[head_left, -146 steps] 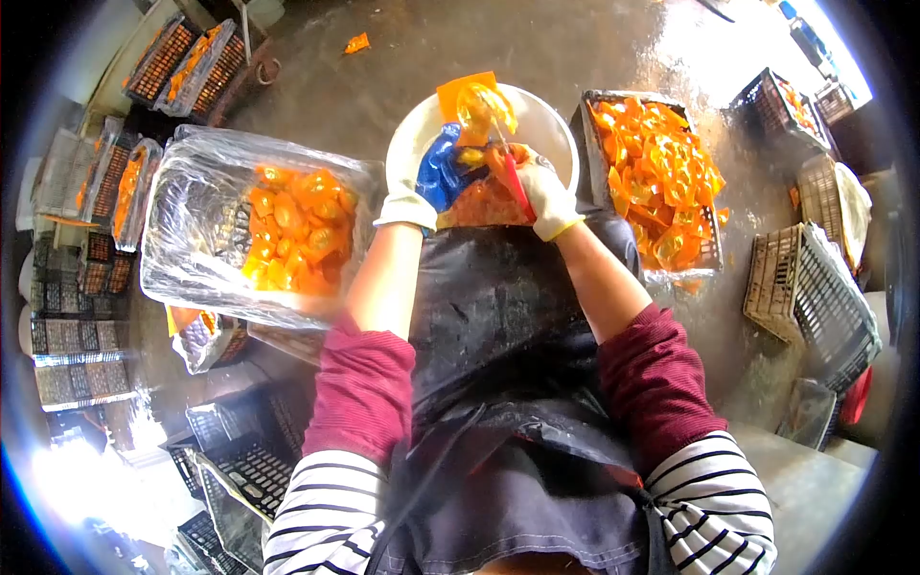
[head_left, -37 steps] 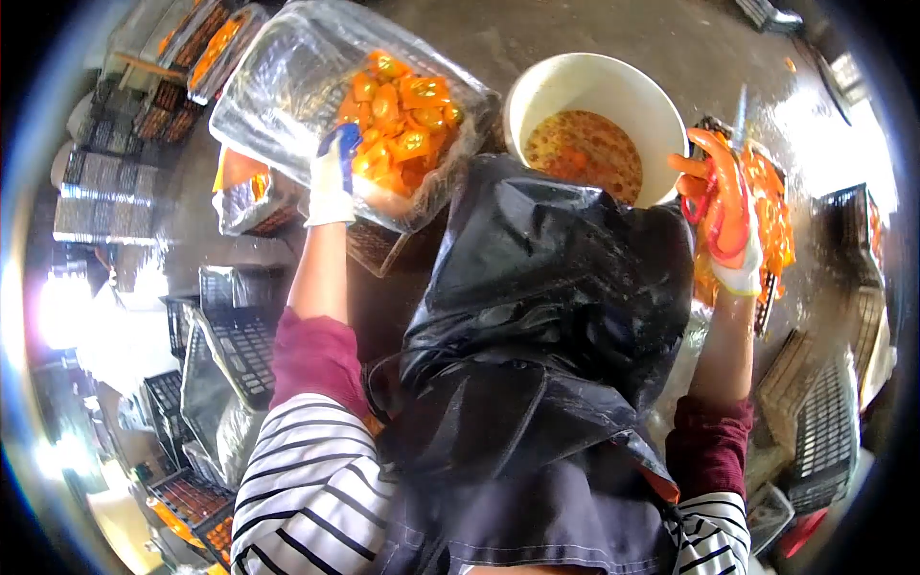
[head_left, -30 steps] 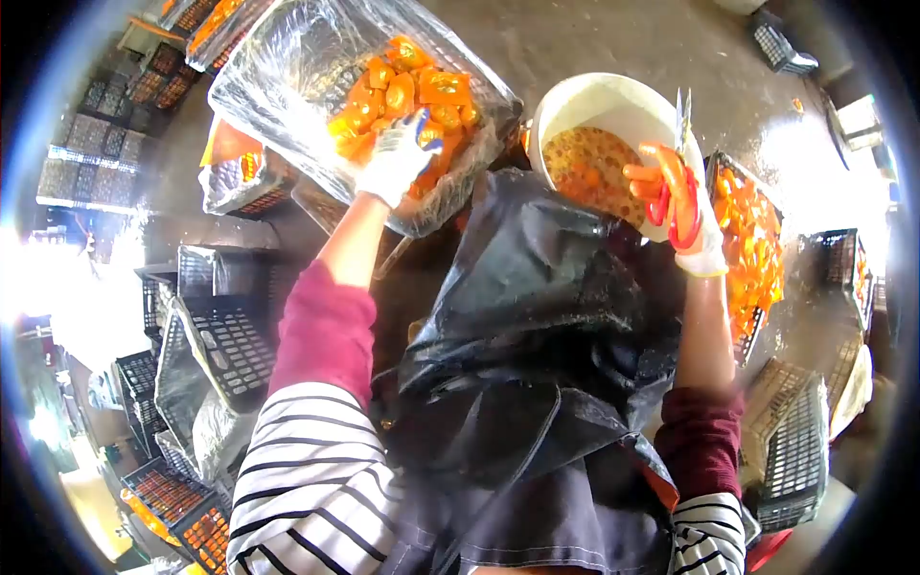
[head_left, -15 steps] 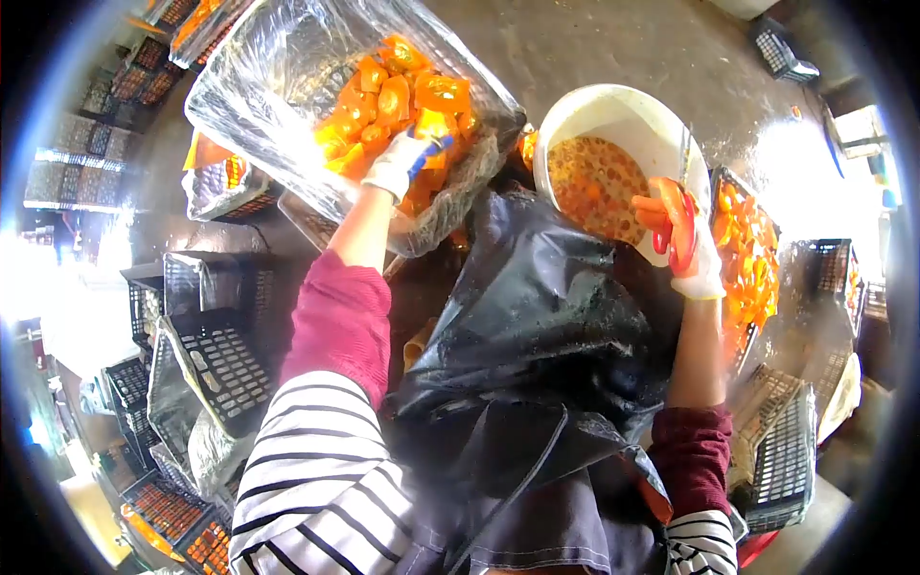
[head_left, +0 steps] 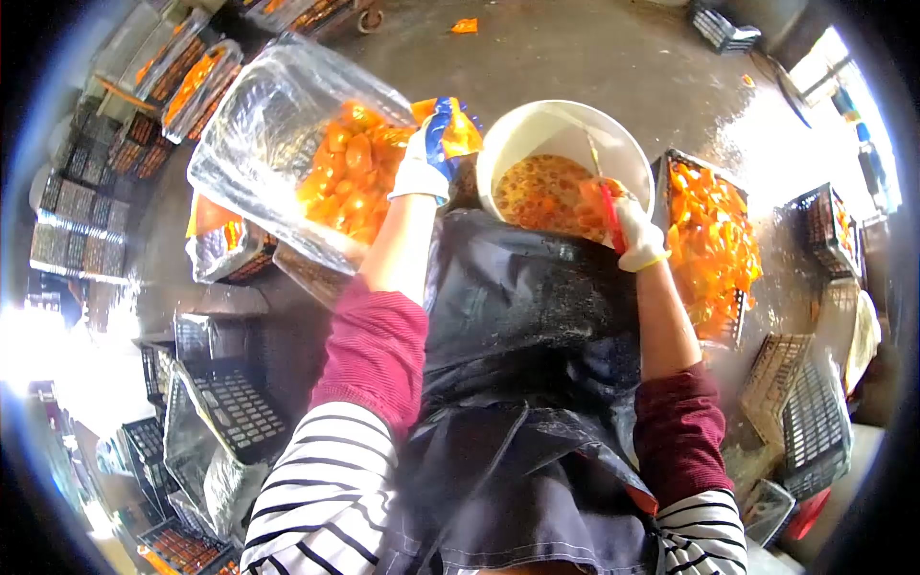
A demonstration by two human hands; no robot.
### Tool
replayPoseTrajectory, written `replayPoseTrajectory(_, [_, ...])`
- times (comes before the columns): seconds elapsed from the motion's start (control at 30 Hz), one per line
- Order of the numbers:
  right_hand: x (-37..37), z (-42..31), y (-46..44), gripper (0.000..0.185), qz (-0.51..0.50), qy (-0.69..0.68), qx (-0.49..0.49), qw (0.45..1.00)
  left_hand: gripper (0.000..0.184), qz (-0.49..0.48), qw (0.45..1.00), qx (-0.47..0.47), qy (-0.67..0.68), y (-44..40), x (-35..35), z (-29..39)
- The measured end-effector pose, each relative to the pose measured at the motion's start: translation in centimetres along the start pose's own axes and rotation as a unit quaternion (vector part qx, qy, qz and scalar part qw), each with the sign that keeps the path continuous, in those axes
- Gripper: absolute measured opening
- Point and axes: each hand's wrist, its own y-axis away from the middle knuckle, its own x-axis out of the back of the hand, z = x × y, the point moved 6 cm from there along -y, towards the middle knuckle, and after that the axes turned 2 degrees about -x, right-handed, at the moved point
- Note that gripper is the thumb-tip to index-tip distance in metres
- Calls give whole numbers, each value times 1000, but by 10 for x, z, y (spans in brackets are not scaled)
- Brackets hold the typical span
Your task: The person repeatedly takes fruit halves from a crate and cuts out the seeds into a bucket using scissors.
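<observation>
My left hand (head_left: 427, 153), in a white and blue glove, grips an orange packet (head_left: 458, 130) above the right edge of a plastic-lined crate (head_left: 251, 134). Orange packets (head_left: 353, 172) lie heaped in that crate. In a stained glove, my right hand (head_left: 628, 222) holds red-handled scissors (head_left: 613, 218) over the right side of a white bucket (head_left: 565, 115). The scissor blades point up inside the bucket, which holds an orange-brown liquid with pieces (head_left: 541, 192). Farther right, a black crate (head_left: 736, 321) is filled with flattened orange packets (head_left: 707, 240).
A black apron (head_left: 527, 297) covers my lap. Black crates (head_left: 235, 407) stand at the lower left, and stacked crates (head_left: 81, 220) at the far left. More crates (head_left: 815, 417) lie on the right. An orange scrap (head_left: 465, 26) is on the floor ahead.
My left hand has come up and right from the heap with an orange packet. My right hand has moved left, with the scissors now over the bucket. The view has shifted.
</observation>
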Motion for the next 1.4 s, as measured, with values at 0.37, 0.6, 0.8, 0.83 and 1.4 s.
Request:
replayPoseTrajectory(0.37, [-7, -7, 5, 29, 17, 35, -55, 998, 44, -84, 989, 112, -42, -16, -53, -93])
replayPoseTrajectory(0.6, [0, 1, -19, 41, -13, 157, 80, 984, 53, -157, 980, 125, -3, -6, -70, -77])
replayPoseTrajectory(0.8, [-9, 5, -18, 42, -78, 66, 57, 993, 52, -114, 977, 122, -135, -17, -51, -74])
replayPoseTrajectory(0.83, [-11, 5, -17, 42, -87, 50, 59, 993, 52, -110, 972, 120, -168, -14, -52, -74])
replayPoseTrajectory(1.4, [-5, -3, -14, 35, 12, 230, 33, 972, 46, -206, 956, 133, -163, 14, -83, -75])
